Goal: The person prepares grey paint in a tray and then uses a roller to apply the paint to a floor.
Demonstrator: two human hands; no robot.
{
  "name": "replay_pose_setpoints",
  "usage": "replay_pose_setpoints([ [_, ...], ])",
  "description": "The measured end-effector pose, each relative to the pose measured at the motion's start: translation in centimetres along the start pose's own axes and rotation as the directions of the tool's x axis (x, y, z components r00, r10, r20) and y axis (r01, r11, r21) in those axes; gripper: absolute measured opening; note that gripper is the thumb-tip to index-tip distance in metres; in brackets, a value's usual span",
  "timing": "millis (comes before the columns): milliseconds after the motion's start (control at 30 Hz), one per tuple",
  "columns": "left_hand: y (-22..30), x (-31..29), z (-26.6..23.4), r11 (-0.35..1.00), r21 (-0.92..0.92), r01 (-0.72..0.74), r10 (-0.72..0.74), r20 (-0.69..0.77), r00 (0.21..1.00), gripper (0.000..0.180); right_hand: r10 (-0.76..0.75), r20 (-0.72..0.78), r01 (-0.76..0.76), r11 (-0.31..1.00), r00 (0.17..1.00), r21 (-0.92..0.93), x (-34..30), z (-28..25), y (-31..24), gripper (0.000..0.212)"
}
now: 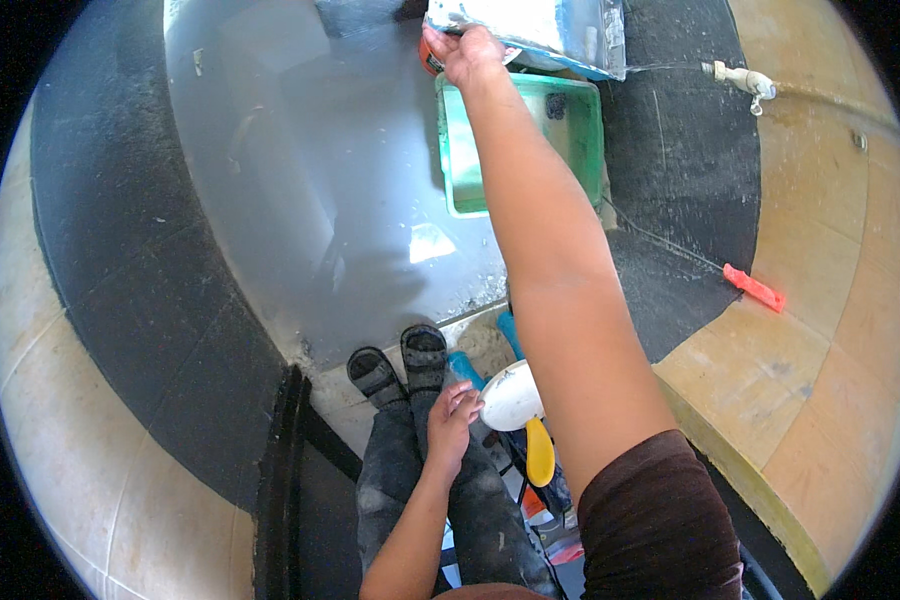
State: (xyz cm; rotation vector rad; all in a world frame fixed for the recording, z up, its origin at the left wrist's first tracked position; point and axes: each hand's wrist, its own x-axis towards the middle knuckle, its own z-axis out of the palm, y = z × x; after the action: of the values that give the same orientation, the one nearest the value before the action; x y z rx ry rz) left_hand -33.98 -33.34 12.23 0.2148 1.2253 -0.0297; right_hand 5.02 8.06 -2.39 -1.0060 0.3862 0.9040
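Note:
My right arm reaches far forward, and my right hand [467, 55] is closed on the near left edge of a paint-smeared white and blue rectangular container [570, 35]. An orange-red round thing [431, 58] shows partly behind its fingers. Just below, a green plastic basin [446, 150] is partly covered by my forearm. Low over my legs, my left hand [450, 425] has its fingers loosely bent and apart, close to the rim of a white oval bowl-like thing [508, 400]. Whether they touch it I cannot tell. A yellow handle [539, 452] sticks out beside the bowl.
Water sprays from a wall tap [740, 78] toward the container. A roller frame with a red handle [755, 288] leans on the right wall. Cloudy grey water [290, 180] covers the floor ahead of my sandalled feet [400, 365]. A dark door frame [285, 480] stands left.

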Motion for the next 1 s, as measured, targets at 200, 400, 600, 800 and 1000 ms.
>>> replay_pose_setpoints([
  [200, 0.4, -0.1, 0.1, 1.000, 0.019, -0.014, 0.014, 0.021, 1.000, 0.043, -0.080, 0.398, 0.033, 0.992, 0.914, 0.125, 2.3, 5.0, -4.3, 0.022],
  [400, 2.2, -0.3, -1.7, 1.000, 0.019, -0.019, 0.020, -0.033, 0.999, 0.039, -0.184, 0.014, 0.175, 0.953, 0.983, 0.246, 3.0, 12.3, -3.0, 0.032],
  [600, 4.9, 0.2, -3.1, 0.997, 0.031, -0.075, 0.077, -0.063, 0.995, 0.037, 0.007, 0.419, 0.069, 0.984, 0.908, -0.167, 8.1, 9.2, -3.8, 0.038],
  [800, 4.9, -0.8, -4.1, 0.998, 0.032, -0.053, 0.055, -0.083, 0.995, 0.040, -0.440, 0.376, 0.395, -0.052, 0.816, -0.917, 0.0, 3.8, -4.1, 0.045],
  [1000, 4.7, -0.5, -3.0, 0.996, 0.059, -0.069, 0.070, -0.015, 0.997, 0.042, -0.394, 0.658, -0.042, -0.874, 0.642, -0.483, -0.9, -8.1, -17.0, 0.034],
])
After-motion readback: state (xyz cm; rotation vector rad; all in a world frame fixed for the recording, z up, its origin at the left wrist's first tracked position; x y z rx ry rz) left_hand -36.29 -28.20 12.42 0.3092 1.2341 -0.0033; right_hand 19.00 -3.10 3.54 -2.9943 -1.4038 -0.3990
